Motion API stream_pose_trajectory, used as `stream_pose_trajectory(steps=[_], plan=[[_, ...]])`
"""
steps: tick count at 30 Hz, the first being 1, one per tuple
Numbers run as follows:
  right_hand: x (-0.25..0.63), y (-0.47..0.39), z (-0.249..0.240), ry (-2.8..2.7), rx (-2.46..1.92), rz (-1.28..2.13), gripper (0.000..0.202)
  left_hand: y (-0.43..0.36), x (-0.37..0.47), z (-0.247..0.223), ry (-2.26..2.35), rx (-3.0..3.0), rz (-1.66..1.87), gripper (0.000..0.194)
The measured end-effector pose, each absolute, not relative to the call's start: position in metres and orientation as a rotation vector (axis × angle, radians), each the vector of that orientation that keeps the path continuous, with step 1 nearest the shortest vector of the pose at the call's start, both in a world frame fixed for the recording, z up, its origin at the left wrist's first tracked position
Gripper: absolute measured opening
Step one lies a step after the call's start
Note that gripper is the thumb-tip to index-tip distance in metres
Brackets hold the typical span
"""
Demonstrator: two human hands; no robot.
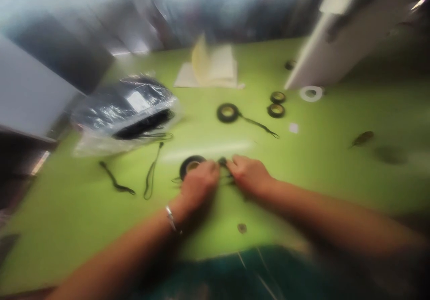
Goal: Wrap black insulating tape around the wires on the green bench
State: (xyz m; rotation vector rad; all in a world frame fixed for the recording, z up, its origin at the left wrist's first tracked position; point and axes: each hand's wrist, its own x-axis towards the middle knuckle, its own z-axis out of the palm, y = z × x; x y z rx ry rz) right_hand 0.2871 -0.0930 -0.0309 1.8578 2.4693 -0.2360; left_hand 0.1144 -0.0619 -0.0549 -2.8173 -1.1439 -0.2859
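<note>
From the head view, both hands are in close together over the green tabletop [322,165], everything a bit blurry. The left hand [199,183] is curled in with its knuckles up; its fingertips are tucked away, so I can't tell what it's gripping. A black tape roll [185,166] with a yellowish core sits right up against it, partly hidden behind the fingers, and I can't say if it's being held or just touched. A thin cord loop [176,180] pokes out just left of that hand. The right hand [250,175] is mostly closed too, thumb and finger pinching a small dark piece [222,161] in the narrow gap between the hands.

Pose-wise, the left forearm comes up from the lower left, silver bracelet [170,218] on the wrist. The right forearm reaches in from the lower right, pretty much straight through the wrist, back of the hand up.

Further left there's a dark strap [116,184] and a looped strap [154,163] lying loose, with a plastic bag [124,111] behind them. Beyond the hands, another black roll [221,113] lies with a cord [258,124] trailing off it.
</note>
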Motion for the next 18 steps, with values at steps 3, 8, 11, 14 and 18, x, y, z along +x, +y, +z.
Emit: stream_pose_trajectory(steps=[3, 8, 11, 14, 18], plan=[[0.290, -0.093, -0.029, 2.467, 1.838, -0.237, 0.028, -0.062, 0.115, -0.054, -1.145, -2.806, -0.278, 0.020], [0.295, -0.095, -0.025, 2.453, 1.803, -0.232, 0.028, -0.062, 0.116, -0.052, -1.118, -2.761, -0.240, 0.020], [0.299, -0.096, -0.025, 2.446, 1.816, -0.218, 0.026, -0.061, 0.116, -0.052, -1.099, -2.744, -0.253, 0.019], [0.304, -0.099, -0.026, 2.460, 1.836, -0.195, 0.023, -0.061, 0.114, -0.054, -1.081, -2.753, -0.282, 0.018], [0.316, -0.102, -0.030, 2.498, 1.910, -0.159, 0.021, -0.060, 0.112, -0.058, -1.090, -2.755, -0.319, 0.017]])
